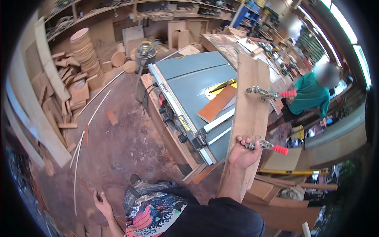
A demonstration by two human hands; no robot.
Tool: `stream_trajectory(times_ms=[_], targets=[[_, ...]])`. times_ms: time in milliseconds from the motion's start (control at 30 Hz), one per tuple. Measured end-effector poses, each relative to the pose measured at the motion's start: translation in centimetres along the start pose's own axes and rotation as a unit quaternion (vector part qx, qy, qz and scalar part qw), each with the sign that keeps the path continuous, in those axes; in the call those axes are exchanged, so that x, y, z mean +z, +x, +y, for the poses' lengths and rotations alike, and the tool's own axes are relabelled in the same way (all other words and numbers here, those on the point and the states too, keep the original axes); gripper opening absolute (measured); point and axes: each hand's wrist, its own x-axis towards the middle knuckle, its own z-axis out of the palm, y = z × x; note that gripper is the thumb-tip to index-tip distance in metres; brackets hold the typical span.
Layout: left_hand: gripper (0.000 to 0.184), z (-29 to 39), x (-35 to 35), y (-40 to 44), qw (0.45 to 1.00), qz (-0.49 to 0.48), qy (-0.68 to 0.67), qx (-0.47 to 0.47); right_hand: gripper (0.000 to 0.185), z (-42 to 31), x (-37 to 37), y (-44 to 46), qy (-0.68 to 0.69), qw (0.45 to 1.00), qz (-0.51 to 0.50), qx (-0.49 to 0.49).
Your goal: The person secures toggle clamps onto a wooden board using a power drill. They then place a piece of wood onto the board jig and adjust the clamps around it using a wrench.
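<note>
My right hand (244,153) is closed around the lower metal toggle clamp (258,145), which has a red grip and is fixed to a long wooden board (252,114). A second clamp (262,93) with a red grip sits higher on the same board. The board stands out over the right side of a table saw (197,79). On the saw's grey top lies a reddish-brown wood piece (218,103), beside the yellow blade insert (213,91). My left hand (103,204) hangs low at the left, fingers apart, holding nothing.
A co-worker in a green shirt (312,94) is at the right, near a cluttered workbench (221,41). A shop vacuum (145,53) stands behind the saw. Wood offcuts (75,85) are piled at the left, and thin white strips (92,112) lie on the floor.
</note>
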Motion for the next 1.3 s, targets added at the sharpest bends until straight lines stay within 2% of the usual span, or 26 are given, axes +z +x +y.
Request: stream_trajectory(times_ms=[100,133,167,267,300,333,367,400,467,500,633,733,833,900,967,1033,1167,1267,1300], targets=[[0.054,10.5,4.3,10.1,0.991,-0.130,-0.024,0.022,0.019,0.8,2.6,-2.0,-0.036,0.995,0.042,-0.087],[0.055,14.2,7.2,12.9,0.976,-0.200,-0.032,0.076,0.020,0.8,3.1,-2.8,-0.061,0.991,0.046,-0.113],[0.057,18.1,9.9,14.6,0.954,-0.273,-0.033,0.120,0.020,0.4,3.0,-3.9,-0.095,0.985,0.057,-0.132],[0.062,30.4,20.9,15.0,0.861,-0.473,-0.085,0.166,0.021,-0.3,2.7,-6.5,-0.142,0.970,0.081,-0.180],[0.062,33.6,24.8,13.9,0.826,-0.521,-0.089,0.197,0.020,-0.2,2.7,-7.4,-0.157,0.964,0.086,-0.198],[0.062,37.4,27.8,12.2,0.791,-0.544,-0.018,0.280,0.020,0.0,2.7,-8.4,-0.167,0.955,0.095,-0.226],[0.065,38.9,32.1,10.3,0.754,-0.592,-0.044,0.282,0.020,0.4,3.0,-8.9,-0.184,0.944,0.108,-0.251],[0.073,39.9,36.2,8.3,0.727,-0.602,0.026,0.329,0.021,0.9,3.4,-9.5,-0.201,0.932,0.122,-0.276],[0.086,38.7,45.3,4.2,0.676,-0.592,0.052,0.435,0.026,1.9,2.4,-10.4,-0.235,0.906,0.126,-0.328],[0.091,38.8,48.9,1.9,0.669,-0.591,0.089,0.441,0.027,2.2,2.4,-10.2,-0.239,0.900,0.132,-0.341],[0.105,41.0,52.2,-3.1,0.612,-0.597,0.179,0.486,0.030,4.6,3.6,-12.0,-0.258,0.864,0.205,-0.381],[0.104,40.8,53.6,-4.5,0.621,-0.613,0.165,0.460,0.038,6.1,5.5,-12.6,-0.278,0.832,0.266,-0.399],[0.100,40.6,55.8,-2.0,0.584,-0.708,0.069,0.392,0.041,8.4,7.8,-12.8,-0.315,0.806,0.299,-0.402],[0.097,44.0,52.8,1.7,0.539,-0.838,0.002,0.088,0.042,10.1,9.3,-12.9,-0.323,0.801,0.303,-0.403],[0.085,46.0,51.6,7.8,0.520,-0.852,-0.051,-0.009,0.043,12.9,11.2,-12.7,-0.327,0.791,0.311,-0.413],[0.085,48.1,52.1,15.5,0.446,-0.883,-0.129,-0.063,0.043,16.1,13.0,-12.3,-0.332,0.789,0.316,-0.410],[0.088,54.0,54.6,27.4,0.465,-0.848,-0.217,0.132,0.043,23.6,15.2,-11.5,-0.304,0.815,0.320,-0.375],[0.080,53.1,59.9,32.1,0.571,-0.765,-0.159,0.253,0.040,28.7,16.8,-10.6,-0.299,0.841,0.328,-0.309],[0.078,51.7,62.3,33.5,0.597,-0.743,-0.139,0.268,0.039,30.2,17.3,-10.5,-0.297,0.849,0.334,-0.283]])
